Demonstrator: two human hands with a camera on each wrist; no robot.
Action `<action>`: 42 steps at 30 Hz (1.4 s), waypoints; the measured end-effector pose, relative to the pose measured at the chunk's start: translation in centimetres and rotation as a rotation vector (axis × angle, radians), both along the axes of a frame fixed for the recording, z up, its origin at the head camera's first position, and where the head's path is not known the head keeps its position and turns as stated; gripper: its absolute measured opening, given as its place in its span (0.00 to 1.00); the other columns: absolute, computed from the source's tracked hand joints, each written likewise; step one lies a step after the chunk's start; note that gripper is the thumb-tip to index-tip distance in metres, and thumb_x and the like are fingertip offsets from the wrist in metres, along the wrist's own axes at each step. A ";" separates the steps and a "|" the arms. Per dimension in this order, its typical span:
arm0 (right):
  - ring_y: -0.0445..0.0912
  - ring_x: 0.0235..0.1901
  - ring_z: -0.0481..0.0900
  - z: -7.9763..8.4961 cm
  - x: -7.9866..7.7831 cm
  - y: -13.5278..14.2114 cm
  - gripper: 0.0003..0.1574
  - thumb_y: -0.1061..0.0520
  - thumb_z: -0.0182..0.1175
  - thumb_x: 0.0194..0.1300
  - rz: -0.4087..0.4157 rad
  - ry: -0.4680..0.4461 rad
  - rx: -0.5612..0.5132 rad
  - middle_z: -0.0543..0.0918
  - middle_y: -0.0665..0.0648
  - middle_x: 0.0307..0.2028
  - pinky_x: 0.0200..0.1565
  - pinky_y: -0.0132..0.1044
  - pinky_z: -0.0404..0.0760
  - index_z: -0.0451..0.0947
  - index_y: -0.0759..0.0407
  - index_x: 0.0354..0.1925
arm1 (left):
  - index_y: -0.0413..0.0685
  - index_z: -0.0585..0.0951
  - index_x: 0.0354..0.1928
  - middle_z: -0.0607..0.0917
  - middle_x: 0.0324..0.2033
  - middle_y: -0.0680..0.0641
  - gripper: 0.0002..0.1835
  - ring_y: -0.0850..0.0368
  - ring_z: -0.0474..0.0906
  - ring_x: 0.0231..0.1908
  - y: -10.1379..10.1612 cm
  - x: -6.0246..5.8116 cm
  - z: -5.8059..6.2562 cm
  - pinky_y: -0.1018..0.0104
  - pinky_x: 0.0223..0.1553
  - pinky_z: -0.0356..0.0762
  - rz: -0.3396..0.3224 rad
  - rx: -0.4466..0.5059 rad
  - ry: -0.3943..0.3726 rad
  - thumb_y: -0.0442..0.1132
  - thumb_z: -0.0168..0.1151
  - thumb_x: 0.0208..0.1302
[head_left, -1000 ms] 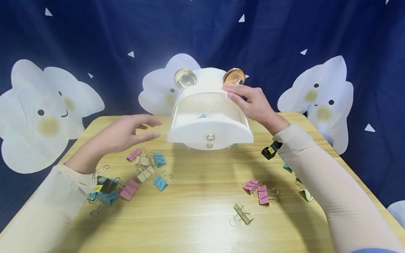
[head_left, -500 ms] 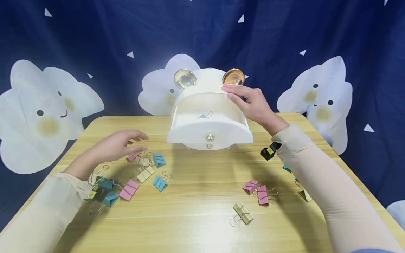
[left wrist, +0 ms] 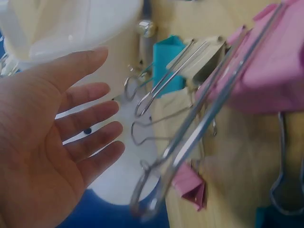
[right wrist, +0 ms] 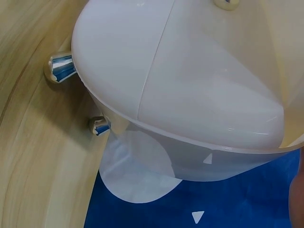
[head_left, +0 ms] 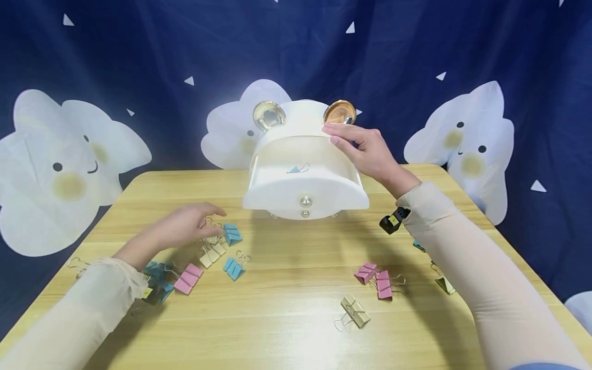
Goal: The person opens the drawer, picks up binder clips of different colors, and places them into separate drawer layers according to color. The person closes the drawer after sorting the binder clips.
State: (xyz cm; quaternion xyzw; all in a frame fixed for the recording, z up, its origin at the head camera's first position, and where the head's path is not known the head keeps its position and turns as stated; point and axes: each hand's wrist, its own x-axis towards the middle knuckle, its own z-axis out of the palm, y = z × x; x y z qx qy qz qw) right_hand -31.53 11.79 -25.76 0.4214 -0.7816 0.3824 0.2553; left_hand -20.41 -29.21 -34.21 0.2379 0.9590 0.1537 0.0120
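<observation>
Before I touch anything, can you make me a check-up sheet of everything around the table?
Surface: light wooden table, grain showing.
Job's things: white container, blue clip inside; pink, blue and cream binder clips loose on the table's left and right.
Clutter: nothing seen.
Left grip: holding nothing, near clips.
Right grip: holding the container's upper edge.
Cables: nothing seen.
Surroundings: dark blue curtain, white smiling clouds.

My left grip [head_left: 180, 226] hangs on the left, fingers [left wrist: 95, 113] relaxed and parted, while my right grip [head_left: 365, 149], farther off, holds thumb and fingertips close together.
</observation>
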 end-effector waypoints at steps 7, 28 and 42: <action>0.39 0.60 0.74 0.0 -0.1 0.1 0.18 0.57 0.61 0.70 -0.009 0.009 0.010 0.81 0.46 0.56 0.61 0.35 0.71 0.82 0.51 0.57 | 0.39 0.77 0.60 0.79 0.56 0.38 0.32 0.36 0.72 0.59 1.4 -0.4 -0.9 0.41 0.61 0.67 -0.031 -0.077 -0.008 0.55 0.67 0.62; 0.42 0.61 0.74 -0.3 0.3 0.3 0.18 0.56 0.60 0.70 -0.011 -0.007 0.020 0.82 0.49 0.55 0.63 0.37 0.70 0.81 0.53 0.57 | 0.42 0.78 0.56 0.83 0.41 0.47 0.27 0.50 0.80 0.41 2.6 -0.7 -1.6 0.49 0.46 0.80 -0.050 -0.240 -0.044 0.49 0.70 0.59; 0.44 0.60 0.74 -0.2 0.1 0.3 0.18 0.59 0.62 0.68 0.000 0.030 0.019 0.82 0.49 0.54 0.63 0.38 0.69 0.82 0.54 0.56 | 0.41 0.78 0.58 0.82 0.52 0.42 0.26 0.43 0.78 0.53 1.6 -0.3 -0.5 0.45 0.56 0.74 -0.092 -0.144 -0.038 0.48 0.68 0.62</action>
